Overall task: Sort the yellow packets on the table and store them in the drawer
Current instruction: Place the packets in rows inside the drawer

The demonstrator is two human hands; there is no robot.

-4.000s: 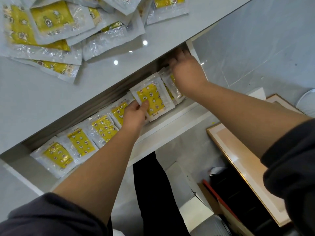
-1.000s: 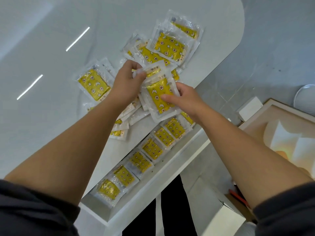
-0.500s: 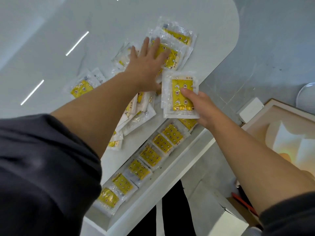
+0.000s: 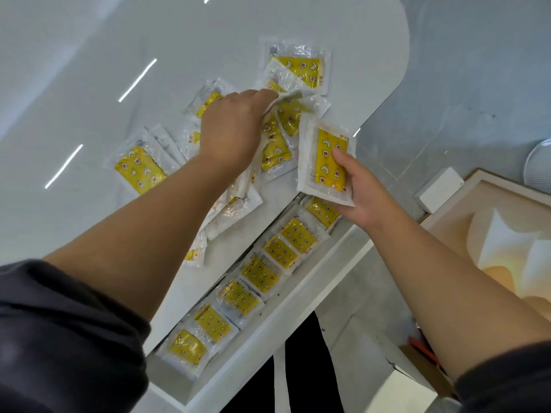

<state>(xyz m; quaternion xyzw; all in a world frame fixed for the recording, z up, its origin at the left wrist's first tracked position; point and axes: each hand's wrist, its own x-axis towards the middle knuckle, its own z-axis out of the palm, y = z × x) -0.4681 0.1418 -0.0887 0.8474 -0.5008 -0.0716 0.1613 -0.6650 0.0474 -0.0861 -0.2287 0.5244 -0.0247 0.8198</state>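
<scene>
Several yellow packets in clear wrap lie in a loose pile [image 4: 140, 169] on the white table [image 4: 89, 84]. My left hand [image 4: 232, 129] is over the pile's middle and pinches the edge of one packet [image 4: 286, 98], lifting it. My right hand [image 4: 357, 189] holds a small stack of packets [image 4: 326, 160] upright at the table's edge, above the drawer. The open white drawer [image 4: 268, 338] below the tabletop holds a row of several overlapping packets [image 4: 259, 274]. My left forearm hides part of the pile.
The table's rounded end [image 4: 396, 34] is at the upper right. Beyond the drawer is grey floor with a small white box [image 4: 441, 189], a framed picture [image 4: 507, 248] and a round white object [image 4: 539, 165]. My dark trousers [image 4: 298, 368] show below the drawer front.
Four seconds ago both hands were in the drawer arranging packets. Since half a second ago my left hand went from flat on the pile to pinching one packet; my right hand still holds its stack.
</scene>
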